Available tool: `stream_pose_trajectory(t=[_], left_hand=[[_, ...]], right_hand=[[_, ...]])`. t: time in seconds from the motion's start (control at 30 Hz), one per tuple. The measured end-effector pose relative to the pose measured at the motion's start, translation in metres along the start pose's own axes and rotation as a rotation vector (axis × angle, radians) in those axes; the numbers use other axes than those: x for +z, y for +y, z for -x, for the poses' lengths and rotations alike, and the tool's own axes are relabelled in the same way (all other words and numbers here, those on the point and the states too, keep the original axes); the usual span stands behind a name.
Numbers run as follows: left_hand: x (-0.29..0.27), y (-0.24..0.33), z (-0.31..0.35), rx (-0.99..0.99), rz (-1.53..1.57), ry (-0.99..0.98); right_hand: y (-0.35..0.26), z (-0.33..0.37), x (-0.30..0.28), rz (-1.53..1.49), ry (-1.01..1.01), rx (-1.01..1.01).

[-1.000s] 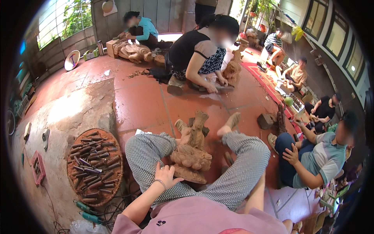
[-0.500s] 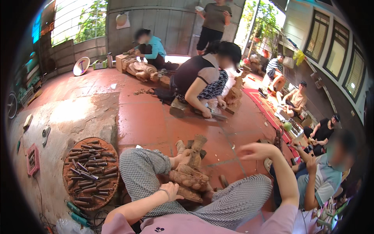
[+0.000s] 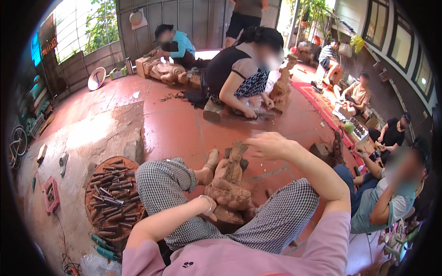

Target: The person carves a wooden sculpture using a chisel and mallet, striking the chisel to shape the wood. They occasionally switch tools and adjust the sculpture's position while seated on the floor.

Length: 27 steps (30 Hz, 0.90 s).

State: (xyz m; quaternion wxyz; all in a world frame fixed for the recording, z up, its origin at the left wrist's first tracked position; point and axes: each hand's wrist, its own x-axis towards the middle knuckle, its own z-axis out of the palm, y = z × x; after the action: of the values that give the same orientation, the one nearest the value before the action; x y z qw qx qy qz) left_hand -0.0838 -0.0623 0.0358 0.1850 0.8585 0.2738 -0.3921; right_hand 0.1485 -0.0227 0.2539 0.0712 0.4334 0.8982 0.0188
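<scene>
A carved wooden figure [image 3: 228,195] stands between my legs, its narrow upper end pointing away from me and its rounded, knobbly part nearer. At its near left base, my left hand [image 3: 209,210] grips the edge; some fingers are hidden by the wood. My right hand [image 3: 269,145] is raised close to the carving's narrow top, fingers stretched out with nothing in them. Whether those fingertips touch the wood I cannot tell.
To my left sits a round tray [image 3: 90,202] heaped with several wooden-handled chisels. Green power tools [image 3: 105,248] lie below it. Ahead, a person [image 3: 230,78] crouches working on wood. Close on my right, another person [image 3: 384,198] sits. A red mat [image 3: 317,110] runs along the right.
My right hand has swung left and forward, toward the carving's top. The left hand stays at the base. The view has shifted slightly, and the seated person on my right has raised a hand.
</scene>
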Motion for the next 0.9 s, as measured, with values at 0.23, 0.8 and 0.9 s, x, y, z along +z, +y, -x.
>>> stream_pose_trajectory(t=[0.23,0.8,0.9], left_hand=[[-0.016,-0.006,-0.010,0.056,0.002,-0.154],[-0.013,-0.009,-0.024,0.092,0.024,-0.208],[-0.023,-0.001,-0.031,0.115,0.025,-0.166]], right_hand=[[0.044,0.051,0.078,-0.365,-0.533,0.201],[0.037,0.016,0.086,-0.353,-0.450,0.105],[0.034,0.012,0.087,-0.340,-0.450,0.102]])
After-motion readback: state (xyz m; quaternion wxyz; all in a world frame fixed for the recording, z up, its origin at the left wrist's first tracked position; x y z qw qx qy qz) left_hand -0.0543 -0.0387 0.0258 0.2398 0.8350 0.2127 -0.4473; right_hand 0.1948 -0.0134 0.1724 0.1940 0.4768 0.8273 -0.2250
